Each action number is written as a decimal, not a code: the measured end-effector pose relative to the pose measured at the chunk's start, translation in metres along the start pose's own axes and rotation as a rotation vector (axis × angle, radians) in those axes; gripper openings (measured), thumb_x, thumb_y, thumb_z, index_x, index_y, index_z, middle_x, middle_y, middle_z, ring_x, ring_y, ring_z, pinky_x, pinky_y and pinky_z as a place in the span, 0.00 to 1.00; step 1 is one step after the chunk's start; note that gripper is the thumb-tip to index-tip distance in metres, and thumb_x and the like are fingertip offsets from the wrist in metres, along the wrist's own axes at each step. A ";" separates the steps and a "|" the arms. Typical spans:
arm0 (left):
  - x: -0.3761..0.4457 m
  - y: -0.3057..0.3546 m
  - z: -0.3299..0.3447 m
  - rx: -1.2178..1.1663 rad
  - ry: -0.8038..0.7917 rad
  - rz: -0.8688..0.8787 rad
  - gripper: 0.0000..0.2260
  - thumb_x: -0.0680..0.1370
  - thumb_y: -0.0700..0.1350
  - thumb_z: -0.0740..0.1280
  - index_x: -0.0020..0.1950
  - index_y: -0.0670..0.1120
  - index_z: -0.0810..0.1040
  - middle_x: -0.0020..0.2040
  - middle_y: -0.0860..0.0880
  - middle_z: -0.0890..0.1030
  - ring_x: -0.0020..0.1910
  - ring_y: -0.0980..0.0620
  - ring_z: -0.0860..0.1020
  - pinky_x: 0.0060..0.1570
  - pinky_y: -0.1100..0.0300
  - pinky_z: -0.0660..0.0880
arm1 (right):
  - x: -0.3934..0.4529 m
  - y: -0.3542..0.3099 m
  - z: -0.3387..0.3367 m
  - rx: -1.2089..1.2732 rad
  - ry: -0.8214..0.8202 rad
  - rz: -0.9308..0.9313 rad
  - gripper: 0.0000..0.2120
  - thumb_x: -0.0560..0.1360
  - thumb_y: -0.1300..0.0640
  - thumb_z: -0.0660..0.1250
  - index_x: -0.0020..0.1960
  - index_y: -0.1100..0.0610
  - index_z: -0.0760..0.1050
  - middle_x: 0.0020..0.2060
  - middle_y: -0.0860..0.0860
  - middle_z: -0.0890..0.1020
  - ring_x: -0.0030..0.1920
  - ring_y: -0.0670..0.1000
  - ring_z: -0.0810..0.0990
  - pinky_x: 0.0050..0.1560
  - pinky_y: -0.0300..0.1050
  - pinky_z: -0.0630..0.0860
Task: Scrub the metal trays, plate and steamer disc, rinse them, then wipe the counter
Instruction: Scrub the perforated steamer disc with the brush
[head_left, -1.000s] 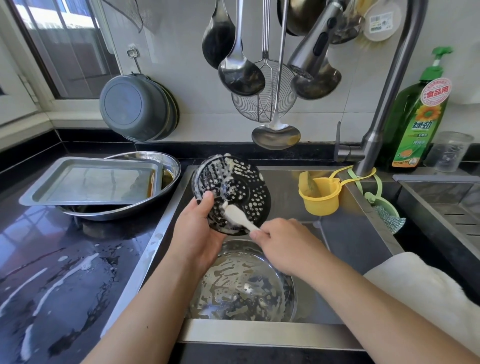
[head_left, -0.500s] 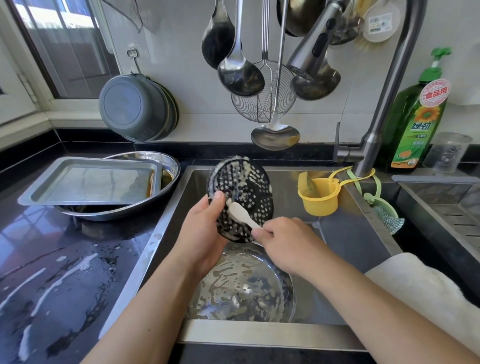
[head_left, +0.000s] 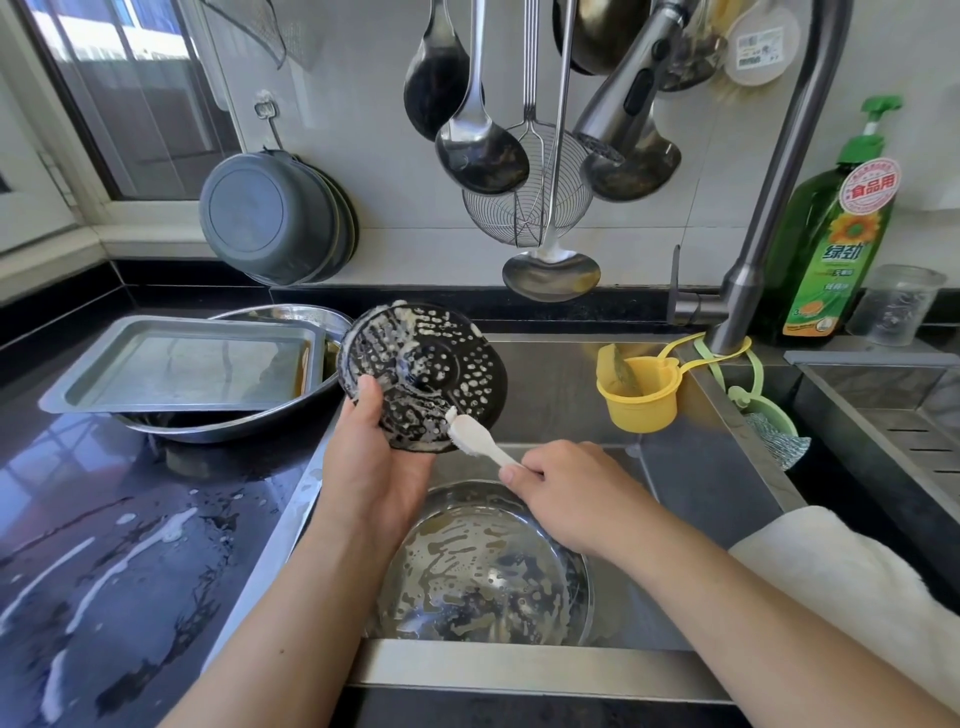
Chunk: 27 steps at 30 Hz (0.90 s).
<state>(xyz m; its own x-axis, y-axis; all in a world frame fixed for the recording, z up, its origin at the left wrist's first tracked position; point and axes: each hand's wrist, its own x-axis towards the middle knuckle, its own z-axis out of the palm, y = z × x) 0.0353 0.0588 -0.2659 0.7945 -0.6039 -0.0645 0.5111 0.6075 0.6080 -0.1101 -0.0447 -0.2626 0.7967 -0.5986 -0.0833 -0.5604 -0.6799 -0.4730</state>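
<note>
two hands over the sink (head_left: 691, 483), both busy. left hand (head_left: 371, 467) curled round the lower left rim of the steamer disc (head_left: 422, 375), thumb pressed on the front face, disc tilted up and facing back toward the camera, held above the basin. dark, perforated, streaked with white suds, thickest near the top edge. right hand (head_left: 569, 491) closed on the handle of a pale brush (head_left: 475, 436), fingers wrapped tight, brush head touching the disc's lower right face.

directly below, round metal plate (head_left: 483, 571) lying flat in the bottom of the sink, patchy foam across it, partly hidden by both forearms.

over to the left on the black worktop (head_left: 104, 519): rectangular metal tray (head_left: 187, 366) sitting across the top of a wide steel bowl (head_left: 234, 426), brownish liquid along the tray's right end. streaks of soapy water on the worktop in front.

on the back wall, grey basins (head_left: 275, 218) hanging from a hook, ladles and a wire skimmer (head_left: 524, 202) dangling above the sink. faucet (head_left: 769, 182) arching up at right, spray head pointing down-left. yellow cup (head_left: 641, 392) hooked at the faucet base, green dish soap bottle (head_left: 836, 234) beside it, clear cup (head_left: 891, 304) just right of that. white cloth (head_left: 841, 587) draped over the sink's right edge.
</note>
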 end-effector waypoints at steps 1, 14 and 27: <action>0.001 0.000 0.000 -0.022 0.015 0.008 0.18 0.89 0.49 0.51 0.72 0.44 0.73 0.63 0.41 0.84 0.62 0.43 0.83 0.63 0.38 0.77 | 0.000 0.001 0.000 -0.001 0.007 -0.003 0.24 0.83 0.42 0.59 0.33 0.55 0.69 0.30 0.51 0.75 0.32 0.53 0.74 0.31 0.47 0.65; 0.000 0.001 0.001 -0.033 0.009 -0.043 0.16 0.89 0.49 0.51 0.64 0.44 0.77 0.59 0.41 0.85 0.62 0.41 0.82 0.67 0.35 0.74 | 0.002 0.007 -0.003 0.004 0.037 0.019 0.24 0.82 0.41 0.60 0.32 0.55 0.69 0.30 0.50 0.76 0.34 0.54 0.76 0.32 0.48 0.66; -0.012 -0.001 0.009 0.217 -0.080 -0.073 0.16 0.89 0.46 0.53 0.71 0.42 0.74 0.62 0.42 0.85 0.61 0.44 0.84 0.59 0.44 0.79 | 0.002 0.006 -0.001 0.035 0.060 -0.018 0.24 0.82 0.41 0.60 0.33 0.55 0.70 0.31 0.51 0.76 0.33 0.54 0.75 0.32 0.48 0.65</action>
<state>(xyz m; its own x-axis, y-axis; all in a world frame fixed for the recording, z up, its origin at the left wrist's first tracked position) 0.0224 0.0603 -0.2584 0.7253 -0.6861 -0.0573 0.4768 0.4406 0.7606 -0.1122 -0.0500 -0.2645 0.7909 -0.6115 -0.0226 -0.5372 -0.6762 -0.5042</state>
